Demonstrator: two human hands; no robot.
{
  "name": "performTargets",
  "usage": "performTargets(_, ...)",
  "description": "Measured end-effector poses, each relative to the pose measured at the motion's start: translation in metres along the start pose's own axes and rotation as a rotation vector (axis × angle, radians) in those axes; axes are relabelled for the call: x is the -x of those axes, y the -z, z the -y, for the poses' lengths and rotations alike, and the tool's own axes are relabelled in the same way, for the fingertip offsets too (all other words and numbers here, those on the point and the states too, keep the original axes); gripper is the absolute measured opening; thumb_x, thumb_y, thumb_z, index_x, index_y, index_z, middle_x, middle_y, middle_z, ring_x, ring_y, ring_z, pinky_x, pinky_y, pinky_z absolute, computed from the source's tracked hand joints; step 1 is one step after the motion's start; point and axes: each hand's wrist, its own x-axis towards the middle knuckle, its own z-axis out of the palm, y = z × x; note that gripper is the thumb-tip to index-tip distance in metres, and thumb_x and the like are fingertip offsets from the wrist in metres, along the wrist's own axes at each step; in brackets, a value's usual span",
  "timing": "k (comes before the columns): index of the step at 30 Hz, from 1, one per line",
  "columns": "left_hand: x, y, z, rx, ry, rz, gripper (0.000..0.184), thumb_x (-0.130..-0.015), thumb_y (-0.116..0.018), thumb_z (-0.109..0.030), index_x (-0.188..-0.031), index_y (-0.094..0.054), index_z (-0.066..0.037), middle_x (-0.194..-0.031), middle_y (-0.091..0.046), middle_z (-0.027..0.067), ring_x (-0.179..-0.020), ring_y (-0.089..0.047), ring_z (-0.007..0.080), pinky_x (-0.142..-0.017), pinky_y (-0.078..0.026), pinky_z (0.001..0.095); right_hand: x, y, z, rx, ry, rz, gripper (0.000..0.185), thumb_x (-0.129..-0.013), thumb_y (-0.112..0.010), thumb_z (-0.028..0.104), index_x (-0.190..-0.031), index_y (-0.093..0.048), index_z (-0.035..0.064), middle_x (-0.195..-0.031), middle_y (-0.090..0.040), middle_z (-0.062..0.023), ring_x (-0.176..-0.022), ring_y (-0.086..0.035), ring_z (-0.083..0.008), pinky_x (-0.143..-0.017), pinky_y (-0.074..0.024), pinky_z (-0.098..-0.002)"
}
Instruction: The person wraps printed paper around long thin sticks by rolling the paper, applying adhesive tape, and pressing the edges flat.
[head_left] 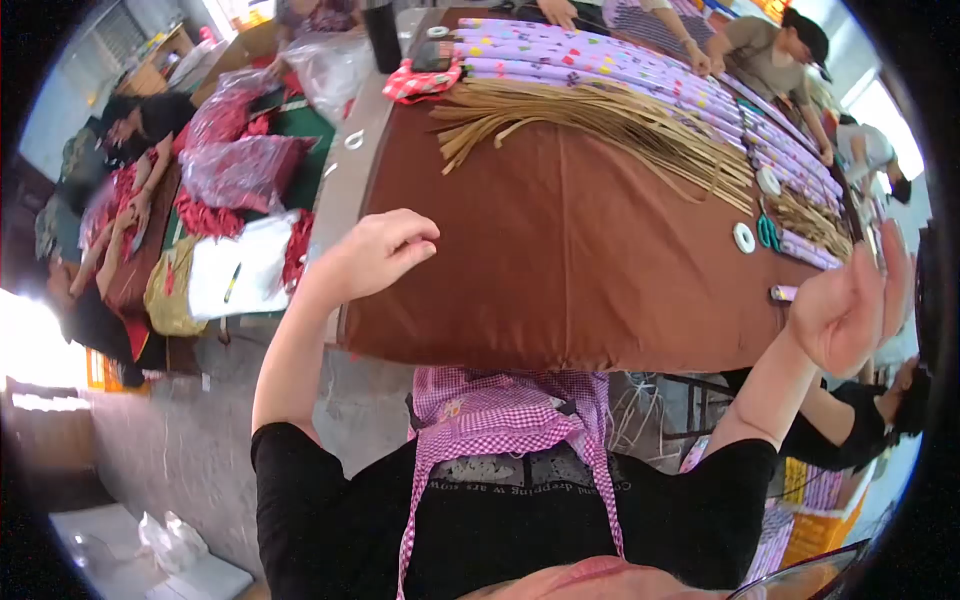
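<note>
My left hand (380,250) hovers over the left edge of the brown-covered table (480,260). Its fingers are loosely curled, with a gap between thumb and forefinger and nothing visible in it. At the far right my right hand (850,305) is raised, fingers stretched upward, with nothing visible in it. Close by it lie a short purple patterned roll (783,293), a white tape roll (744,238) and green-handled scissors (767,232). A bundle of flat tan strips (600,120) spreads across the far half of the table. Behind it are several purple patterned rolls (590,60).
A black cylinder (381,35), a red checked cloth (420,82) and a dark phone-like object (433,57) occupy the far left corner. On the left table are plastic-wrapped red bundles (240,170) and a white sheet with a pen (238,270). Several people work around the tables.
</note>
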Motion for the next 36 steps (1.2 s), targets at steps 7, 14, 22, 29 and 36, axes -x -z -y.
performTargets(7,-0.038,-0.035,0.024,-0.084,-0.071,0.142,0.019,-0.089,-0.066,-0.013,-0.1,-0.062,0.002,-0.102,-0.065,0.0188,-0.099,-0.062,0.0384,-0.087,-0.05,0.0424,0.092,-0.042,0.024,-0.15,-0.336,0.25,0.019,-0.086,-0.06,-0.003,-0.102,-0.068,0.0023,-0.113,-0.069,-0.0188,-0.102,-0.066,-0.0348,-0.088,-0.0489,-0.0444)
performTargets(14,-0.044,-0.079,0.061,-0.177,-0.152,0.049,0.012,-0.085,-0.068,-0.006,-0.095,-0.065,-0.001,-0.102,-0.062,0.0158,-0.1,-0.059,0.0358,-0.089,-0.047,0.0439,0.313,0.071,0.09,0.212,-1.003,0.521,0.019,-0.085,-0.063,-0.001,-0.101,-0.068,0.0097,-0.117,-0.069,-0.0064,-0.105,-0.064,-0.0233,-0.096,-0.0403,-0.0373)
performTargets(22,-0.035,-0.095,0.094,-0.196,-0.131,-0.032,0.01,-0.094,-0.059,-0.008,-0.093,-0.062,0.002,-0.098,-0.057,0.0158,-0.093,-0.056,0.0324,-0.084,-0.047,0.0424,0.31,0.435,0.157,1.125,-1.308,0.691,0.022,-0.089,-0.058,0.004,-0.107,-0.07,0.0062,-0.106,-0.071,-0.0162,-0.099,-0.067,-0.0329,-0.085,-0.0519,-0.0398)
performTargets(29,-0.093,-0.084,0.036,-0.286,-0.196,0.33,0.014,-0.095,-0.058,-0.008,-0.095,-0.061,0.005,-0.094,-0.058,0.0189,-0.088,-0.057,0.0365,-0.08,-0.047,0.0434,0.249,0.692,0.23,1.388,-1.69,0.098,0.024,-0.085,-0.063,0.011,-0.106,-0.073,0.0043,-0.09,-0.073,-0.0081,-0.083,-0.068,-0.0199,-0.076,-0.0525,-0.0349)
performTargets(36,-0.126,-0.16,-0.042,-0.141,-0.565,0.455,0.012,-0.091,-0.062,-0.007,-0.098,-0.061,0.003,-0.102,-0.059,0.0189,-0.094,-0.058,0.0376,-0.083,-0.047,0.044,0.286,0.708,0.256,1.244,-1.901,0.491,0.028,-0.084,-0.065,0.016,-0.108,-0.074,0.0044,-0.099,-0.075,-0.0126,-0.092,-0.071,-0.0225,-0.084,-0.0534,-0.0317)
